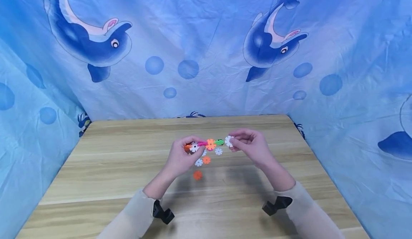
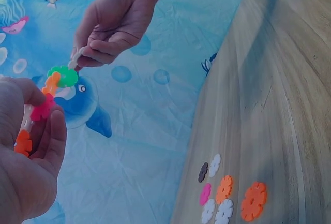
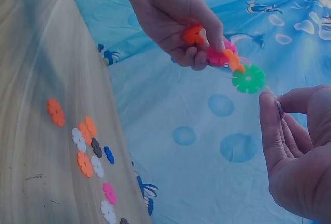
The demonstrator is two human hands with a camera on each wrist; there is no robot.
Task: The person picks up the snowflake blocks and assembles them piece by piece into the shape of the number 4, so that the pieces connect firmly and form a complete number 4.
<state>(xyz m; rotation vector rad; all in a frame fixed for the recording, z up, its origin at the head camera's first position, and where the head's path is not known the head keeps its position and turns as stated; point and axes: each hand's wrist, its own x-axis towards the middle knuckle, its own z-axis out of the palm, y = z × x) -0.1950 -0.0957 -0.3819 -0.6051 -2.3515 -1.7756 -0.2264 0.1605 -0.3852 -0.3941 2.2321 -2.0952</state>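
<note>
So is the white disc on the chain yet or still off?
Cannot tell: right hand pinches the white disc right at the green disc, chain's end; joint hidden.

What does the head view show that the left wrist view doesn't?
Only the head view shows both forearms in pale sleeves, the whole wooden table and two dolphins on the blue cloth. Only the left wrist view shows, close up, a dark disc and a pink disc among the loose ones. Both show the left hand and right hand, each with a grip on one end of the chain of discs above the table.
</note>
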